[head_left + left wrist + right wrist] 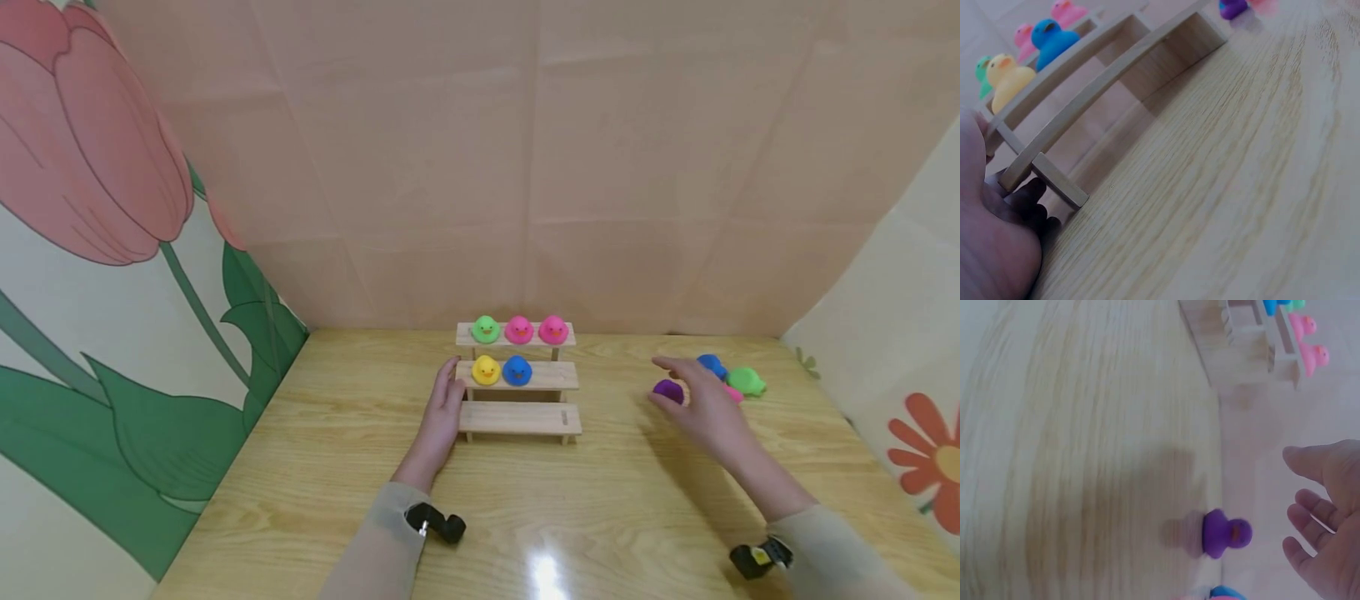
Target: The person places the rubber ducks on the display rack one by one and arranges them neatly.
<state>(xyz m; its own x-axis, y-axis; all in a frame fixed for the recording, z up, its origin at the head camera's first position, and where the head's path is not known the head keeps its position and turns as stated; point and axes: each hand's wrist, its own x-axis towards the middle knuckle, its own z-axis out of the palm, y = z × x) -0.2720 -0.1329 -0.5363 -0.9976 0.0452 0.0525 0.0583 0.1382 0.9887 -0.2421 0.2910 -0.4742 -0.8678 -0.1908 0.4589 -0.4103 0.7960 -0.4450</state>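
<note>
A three-step wooden stand (517,419) is set on the table, its left end held by my left hand (441,408). In the left wrist view, dark fingertips (1034,190) curl in under the lowest step. Green (486,330) and two pink ducks (519,331) line the top step. The middle one carries a yellow duck (486,371) and a blue duck (517,372). Over at the right, my right hand (708,412) hovers by a purple duck (667,391), thumb and fingers spread. A gap separates that hand from the purple duck (1215,534) in the right wrist view.
Beyond the right hand lie another blue duck (712,365), a bright green duck (746,382) and a pink toy (733,393), partly hidden by the hand. A plain pinkish cloth backdrop (525,167) closes off the table's (360,400) far edge.
</note>
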